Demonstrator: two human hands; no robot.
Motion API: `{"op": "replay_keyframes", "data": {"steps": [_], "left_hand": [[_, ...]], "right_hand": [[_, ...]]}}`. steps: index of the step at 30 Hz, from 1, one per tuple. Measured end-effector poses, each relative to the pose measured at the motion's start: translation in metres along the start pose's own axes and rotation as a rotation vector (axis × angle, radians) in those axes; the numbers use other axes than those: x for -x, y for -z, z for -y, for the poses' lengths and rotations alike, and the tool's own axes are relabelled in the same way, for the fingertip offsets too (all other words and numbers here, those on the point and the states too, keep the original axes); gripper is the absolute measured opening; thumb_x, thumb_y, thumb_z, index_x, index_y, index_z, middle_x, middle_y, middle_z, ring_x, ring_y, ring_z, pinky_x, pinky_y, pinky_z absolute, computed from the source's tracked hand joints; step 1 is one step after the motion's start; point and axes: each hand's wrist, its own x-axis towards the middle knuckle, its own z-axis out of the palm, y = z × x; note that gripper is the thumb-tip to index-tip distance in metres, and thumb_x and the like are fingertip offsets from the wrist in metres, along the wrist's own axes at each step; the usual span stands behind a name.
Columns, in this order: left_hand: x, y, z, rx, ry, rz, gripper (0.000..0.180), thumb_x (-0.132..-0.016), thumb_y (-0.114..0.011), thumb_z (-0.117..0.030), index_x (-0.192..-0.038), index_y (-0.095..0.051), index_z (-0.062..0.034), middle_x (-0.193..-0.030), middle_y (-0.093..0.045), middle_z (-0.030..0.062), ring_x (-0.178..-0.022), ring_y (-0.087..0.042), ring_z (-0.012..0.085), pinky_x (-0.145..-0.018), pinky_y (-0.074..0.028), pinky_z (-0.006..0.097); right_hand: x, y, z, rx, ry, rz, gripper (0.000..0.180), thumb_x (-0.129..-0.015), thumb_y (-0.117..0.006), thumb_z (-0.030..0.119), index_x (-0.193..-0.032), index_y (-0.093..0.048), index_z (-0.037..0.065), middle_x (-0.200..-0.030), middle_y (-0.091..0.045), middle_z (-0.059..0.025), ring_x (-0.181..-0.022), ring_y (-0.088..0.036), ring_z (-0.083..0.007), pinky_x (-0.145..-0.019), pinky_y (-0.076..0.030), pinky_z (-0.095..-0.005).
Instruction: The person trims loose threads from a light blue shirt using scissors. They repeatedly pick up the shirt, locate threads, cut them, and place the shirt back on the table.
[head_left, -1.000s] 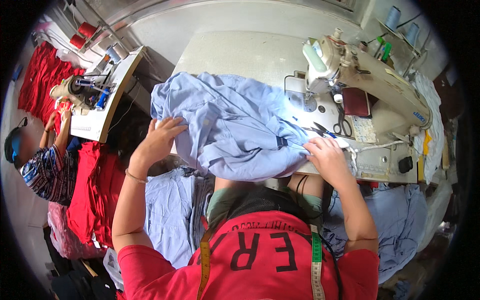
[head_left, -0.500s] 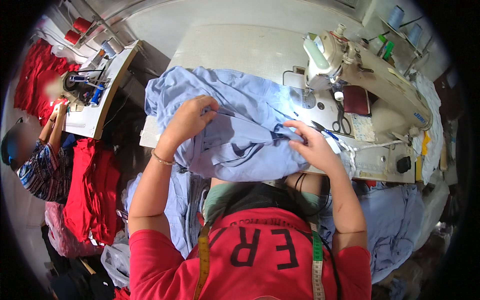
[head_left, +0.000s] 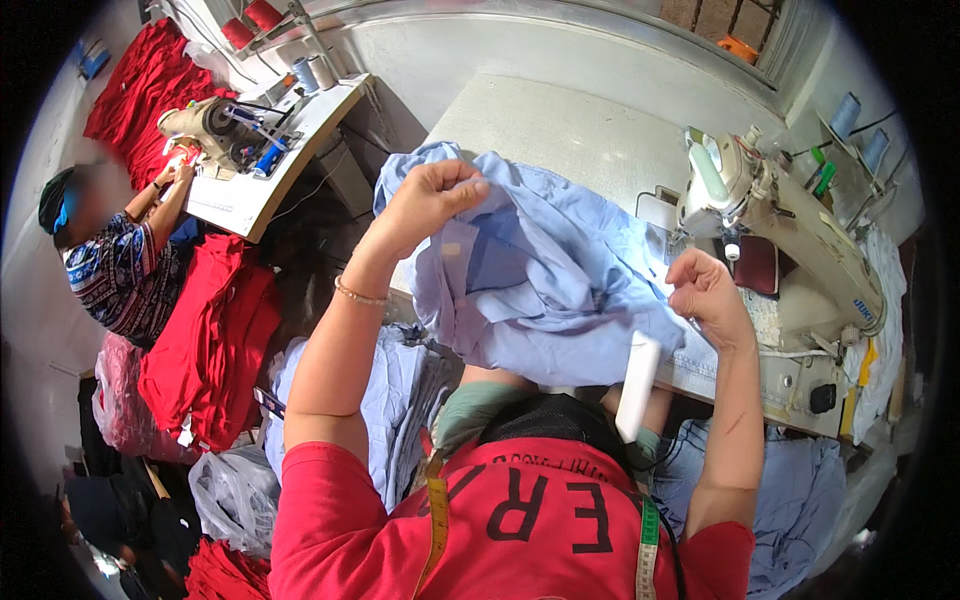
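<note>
A light blue garment [head_left: 540, 270] lies bunched over the front of the sewing table and hangs past its edge. Above its left part, my left hand [head_left: 430, 210] is closed with thumb and fingertips together; whatever they pinch is hidden. My right hand [head_left: 712, 300] is curled closed at the garment's right side, near the sewing machine [head_left: 790, 235], and its fingers hide what they may hold. A long white flat piece [head_left: 638, 388] shows below the garment's right corner, in front of my lap; I cannot tell what it is.
A dark red pouch [head_left: 757, 265] lies under the machine's arm. Folded light blue cloth [head_left: 385, 400] is stacked left of my legs, with more blue cloth [head_left: 760, 480] at the right. Another person [head_left: 125, 255] works at a second sewing machine [head_left: 200, 130] beside red garments [head_left: 215, 345].
Both hands have lifted off the garment's middle and closed, the right one moving outward. The garment's folds have shifted. The white piece now shows before my lap. The view has swung left.
</note>
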Motion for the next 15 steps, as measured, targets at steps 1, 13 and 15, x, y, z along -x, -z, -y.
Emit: {"op": "replay_keyframes", "data": {"steps": [1, 13, 15], "left_hand": [[-0.002, -0.001, -0.004, 0.068, -0.033, -0.017, 0.021, -0.086, -0.067, -0.021, -0.092, -0.065, -0.0007, -0.079, -0.06, -0.0016, -0.072, -0.051, 0.0047, -0.061, -0.04, 0.02], [-0.006, -0.002, -0.028, 0.168, -0.112, 0.049, 0.019, -0.086, -0.067, -0.02, -0.09, -0.064, -0.0017, -0.079, -0.061, -0.002, -0.071, -0.054, 0.0035, -0.063, -0.045, 0.018], [-0.002, -0.002, -0.029, 0.183, -0.171, 0.115, 0.021, -0.086, -0.067, -0.022, -0.09, -0.065, -0.0022, -0.078, -0.061, -0.0025, -0.069, -0.053, 0.0023, -0.059, -0.043, 0.018]], "right_hand": [[-0.007, 0.004, -0.003, 0.008, 0.008, -0.021, 0.03, -0.068, -0.069, -0.005, -0.096, -0.061, 0.006, -0.064, -0.036, 0.0097, -0.059, -0.034, -0.0007, -0.054, -0.028, -0.0167], [-0.065, -0.141, -0.019, 0.661, 0.355, 0.24, 0.054, -0.083, -0.065, 0.019, -0.129, -0.046, -0.001, -0.124, -0.055, -0.0145, -0.117, -0.05, -0.0243, -0.101, -0.035, -0.0335], [-0.081, -0.139, -0.01, 0.625, 0.247, 0.485, 0.055, -0.083, -0.065, 0.023, -0.129, -0.046, -0.002, -0.126, -0.054, -0.0157, -0.119, -0.048, -0.0247, -0.103, -0.034, -0.0338]]}}
